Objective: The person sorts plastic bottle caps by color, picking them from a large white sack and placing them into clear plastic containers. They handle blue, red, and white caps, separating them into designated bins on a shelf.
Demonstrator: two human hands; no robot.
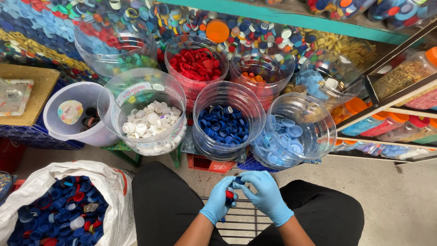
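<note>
While pinching small red and dark blue plastic caps [230,195] together, left hand [217,200] and right hand [266,196] in light blue gloves, fingers curled, just below clear plastic jar of dark blue caps [227,120]; white sack of mixed caps [63,209] far left.

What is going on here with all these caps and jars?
A seated person in blue gloves holds a few bottle caps between the left hand and right hand, above a wire rack. In front stand clear jars sorted by colour: white caps, dark blue caps, light blue caps, red caps. A white sack of mixed caps sits by the left knee.
</note>
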